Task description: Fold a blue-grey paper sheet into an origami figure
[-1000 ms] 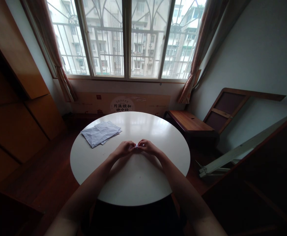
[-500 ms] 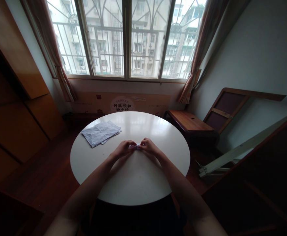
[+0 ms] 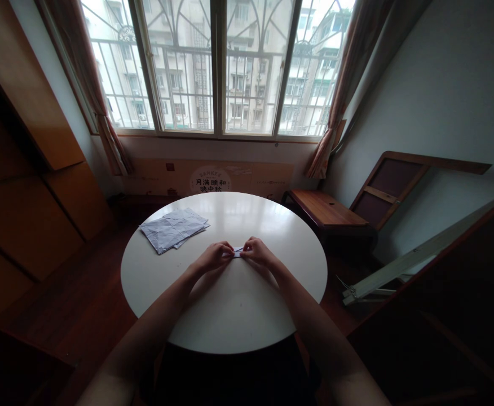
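A small folded piece of paper (image 3: 238, 253), pale and bluish-white, is held low at the middle of the round white table (image 3: 238, 304). My left hand (image 3: 216, 255) pinches its left end, with the fingertips pressed together. At the other end, my right hand (image 3: 256, 250) grips it between thumb and fingers. Only a short stretch of the paper shows between the two hands; its ends are hidden by my fingers. To the left lies a stack of creased paper sheets (image 3: 174, 228), apart from both hands.
Behind the table a long cardboard panel (image 3: 268, 175) with printed writing stands under the window (image 3: 217, 73). A low wooden table (image 3: 327, 207) is at the back right, near a leaning wooden frame (image 3: 384, 189). Orange-brown cabinets (image 3: 18, 214) line the left side.
My left fingers have shifted slightly, and a bit more of the folded paper's surface shows between my hands. The stack of sheets has not moved.
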`<state>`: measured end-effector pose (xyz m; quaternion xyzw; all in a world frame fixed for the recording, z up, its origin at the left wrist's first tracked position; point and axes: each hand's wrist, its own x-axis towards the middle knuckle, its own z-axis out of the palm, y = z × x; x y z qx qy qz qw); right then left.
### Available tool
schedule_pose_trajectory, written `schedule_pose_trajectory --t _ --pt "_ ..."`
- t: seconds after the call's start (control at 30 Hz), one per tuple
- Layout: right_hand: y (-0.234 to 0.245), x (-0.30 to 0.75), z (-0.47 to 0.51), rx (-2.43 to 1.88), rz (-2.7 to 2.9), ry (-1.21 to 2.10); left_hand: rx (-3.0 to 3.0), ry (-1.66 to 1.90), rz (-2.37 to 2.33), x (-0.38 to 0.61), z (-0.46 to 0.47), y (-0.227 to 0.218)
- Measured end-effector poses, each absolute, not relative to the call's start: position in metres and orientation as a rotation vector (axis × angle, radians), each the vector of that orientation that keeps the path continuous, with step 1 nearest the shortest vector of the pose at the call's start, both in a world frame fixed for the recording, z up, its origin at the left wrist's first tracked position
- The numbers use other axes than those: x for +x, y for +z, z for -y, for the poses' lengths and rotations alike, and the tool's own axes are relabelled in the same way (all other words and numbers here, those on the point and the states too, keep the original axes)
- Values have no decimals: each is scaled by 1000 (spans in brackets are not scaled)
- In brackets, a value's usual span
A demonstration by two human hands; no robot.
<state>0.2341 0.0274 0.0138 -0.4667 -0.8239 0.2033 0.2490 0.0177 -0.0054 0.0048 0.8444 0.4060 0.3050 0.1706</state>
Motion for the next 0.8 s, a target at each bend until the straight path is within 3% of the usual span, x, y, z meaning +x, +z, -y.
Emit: schedule_pose_trajectory --t 0.37,0.6,0.8 --pt "16 236 -27 -1232 2245 567 2427 843 -1192 15 6 9" --pt "16 238 -27 -1262 2220 338 2412 835 -1491 4 5 16" --pt "10 231 -24 -977 2263 544 2452 826 -1451 7 6 16"
